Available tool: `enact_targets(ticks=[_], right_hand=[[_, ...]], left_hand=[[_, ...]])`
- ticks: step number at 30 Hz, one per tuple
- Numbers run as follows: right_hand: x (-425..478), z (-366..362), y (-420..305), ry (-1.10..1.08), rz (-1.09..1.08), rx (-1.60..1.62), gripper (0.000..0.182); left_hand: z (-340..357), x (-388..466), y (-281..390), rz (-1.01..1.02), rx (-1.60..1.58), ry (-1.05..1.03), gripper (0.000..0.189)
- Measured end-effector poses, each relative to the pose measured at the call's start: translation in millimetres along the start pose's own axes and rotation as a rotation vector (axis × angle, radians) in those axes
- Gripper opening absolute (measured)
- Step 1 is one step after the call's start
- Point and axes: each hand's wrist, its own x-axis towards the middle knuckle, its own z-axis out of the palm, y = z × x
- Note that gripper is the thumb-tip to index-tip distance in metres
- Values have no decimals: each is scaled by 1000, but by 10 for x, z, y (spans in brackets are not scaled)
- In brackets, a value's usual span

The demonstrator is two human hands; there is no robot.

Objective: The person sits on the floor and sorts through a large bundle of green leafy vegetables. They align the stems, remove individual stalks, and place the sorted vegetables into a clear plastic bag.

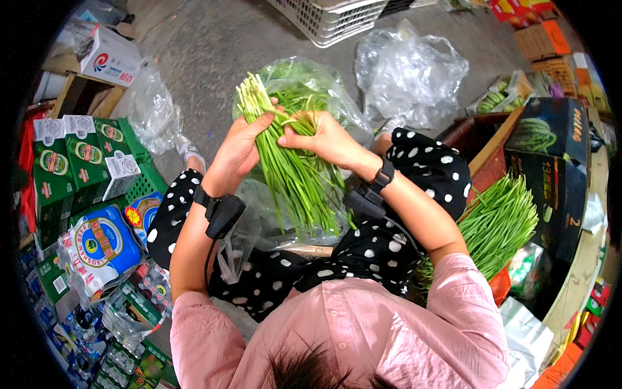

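Note:
A bunch of long green stems that look like garlic chives (301, 189) lies across my left hand (241, 146), which grips it below its pale cut ends. The ends point up and left, and the loose leaf tips hang toward my lap. My right hand (326, 139) pinches a few bent strands on the upper side of the bunch. Behind both hands, a clear plastic bag (335, 90) on the floor holds more of the same greens (296, 99). Clear plastic (252, 204) also spreads beneath the bunch, between my knees.
A larger heap of chives (500, 226) stands at my right, beside a black watermelon carton (544, 165). Crumpled clear plastic (410, 73) lies on the floor ahead, near white plastic crates (335, 22). Beer packs (99, 250) and green cartons (80, 155) crowd my left.

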Motion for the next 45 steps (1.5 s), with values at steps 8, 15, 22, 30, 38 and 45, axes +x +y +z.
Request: enact_targets(ticks=[8,15,22,30,38,45], right_hand=[[58,-266,-113,43,59,266,9],[70,-348,-178,94,-84,465,8],[84,-528,-250,178,-254,598,6],[149,-382,-152,380,-200,-217,17],[56,-154,-109,210,-219,-229,8],[-70,90,-40,-52,-360,-384,18]], left_hand=[[94,-86,88,-37,185,15,40],[55,-85,76,-122,271,21,34],[31,-73,55,-110,269,30,31],[-16,-21,132,-25,63,109,29],[-56,-24,182,-4,41,142,24],[-18,-8,169,18,52,149,20]])
